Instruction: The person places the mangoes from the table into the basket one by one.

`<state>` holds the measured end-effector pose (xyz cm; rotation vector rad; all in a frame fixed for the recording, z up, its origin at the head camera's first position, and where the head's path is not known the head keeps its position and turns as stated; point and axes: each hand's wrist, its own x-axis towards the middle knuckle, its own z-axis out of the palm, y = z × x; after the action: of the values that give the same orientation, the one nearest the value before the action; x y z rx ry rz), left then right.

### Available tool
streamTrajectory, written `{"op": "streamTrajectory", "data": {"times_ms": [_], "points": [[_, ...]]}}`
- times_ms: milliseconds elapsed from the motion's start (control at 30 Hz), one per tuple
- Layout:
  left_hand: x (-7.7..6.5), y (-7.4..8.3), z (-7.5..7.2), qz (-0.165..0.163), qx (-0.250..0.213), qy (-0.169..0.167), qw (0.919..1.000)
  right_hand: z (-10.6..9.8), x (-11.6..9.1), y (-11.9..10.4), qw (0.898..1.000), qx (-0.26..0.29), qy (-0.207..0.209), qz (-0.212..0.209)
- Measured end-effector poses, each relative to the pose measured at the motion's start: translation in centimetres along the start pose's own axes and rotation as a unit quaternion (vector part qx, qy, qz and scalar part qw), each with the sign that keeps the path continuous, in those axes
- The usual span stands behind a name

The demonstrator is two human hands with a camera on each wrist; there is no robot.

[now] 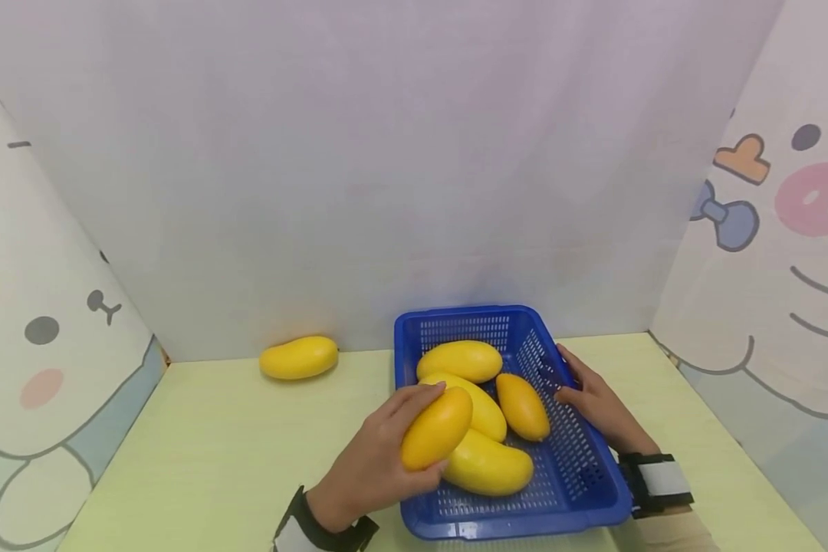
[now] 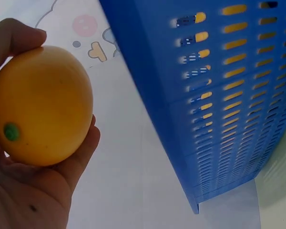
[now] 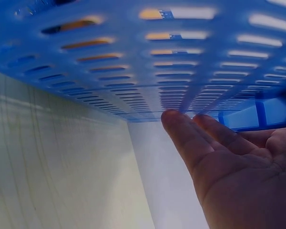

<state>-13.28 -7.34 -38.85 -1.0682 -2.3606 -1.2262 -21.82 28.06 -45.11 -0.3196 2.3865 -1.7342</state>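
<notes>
My left hand [image 1: 386, 452] grips an orange-yellow mango [image 1: 438, 429] over the left side of a blue plastic basket [image 1: 510, 529]. In the left wrist view the mango's green stem spot [image 2: 11, 131] faces the camera, and thumb and fingers wrap its sides. Inside the basket lie three yellow mangoes, one of them at the back [image 1: 461, 361], and a smaller orange mango [image 1: 524, 408] on the right. My right hand [image 1: 602, 408] holds the basket's right rim, thumb over the edge. The right wrist view shows its fingers [image 3: 181, 133] along the outside of the slotted wall.
Another yellow mango [image 1: 300, 358] lies on the pale green table [image 1: 234, 460], at its back left by the white curtain [image 1: 359, 192]. Cloth side walls with cartoon prints [image 1: 766, 307] stand left and right.
</notes>
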Motion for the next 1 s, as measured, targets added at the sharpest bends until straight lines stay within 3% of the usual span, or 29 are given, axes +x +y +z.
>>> {"op": "streamTrajectory", "data": {"times_ms": [133,333,600,1000], "points": [[0.1,0.3,0.3,-0.009,0.004,-0.011,0.9999,-0.2,-0.1,-0.1,1.0,0.001,0.001,0.004],[0.4,0.3,0.3,0.02,0.03,-0.01,0.9993,-0.4,-0.1,-0.5,1.0,-0.006,0.005,0.0],[0.5,0.9,0.2,0.028,0.039,-0.016,0.9987,-0.2,0.0,-0.4,1.0,0.004,-0.002,0.003],[2.2,2.3,0.1,0.052,0.06,-0.079,0.9937,0.0,0.0,-0.3,1.0,0.005,-0.006,0.004]]}}
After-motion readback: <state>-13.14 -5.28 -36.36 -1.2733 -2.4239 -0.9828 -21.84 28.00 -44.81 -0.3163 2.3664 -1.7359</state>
